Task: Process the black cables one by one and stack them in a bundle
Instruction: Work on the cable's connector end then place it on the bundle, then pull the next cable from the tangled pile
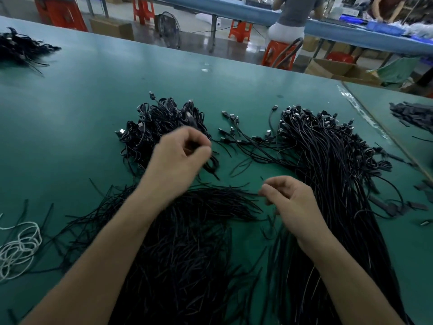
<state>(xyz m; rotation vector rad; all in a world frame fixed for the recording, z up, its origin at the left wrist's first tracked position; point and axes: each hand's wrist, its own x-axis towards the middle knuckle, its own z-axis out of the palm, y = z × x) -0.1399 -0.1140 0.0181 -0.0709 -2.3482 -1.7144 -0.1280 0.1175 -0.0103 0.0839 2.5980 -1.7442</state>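
Note:
A heap of coiled black cables lies on the green table at centre left. My left hand hovers at that heap's near edge, its fingers curled round a looped black cable. A long bundle of straight black cables with plugs at the far end lies to the right. A spread of thin black cable ends lies under my forearms. My right hand sits beside the straight bundle with its fingers curled; whether it pinches a thin strand is unclear.
A white cord tangle lies near left. Another black cable pile sits far left. Black strips lie on the neighbouring table at right. Loose plugged cables lie between the two heaps. People and red stools are beyond the far edge.

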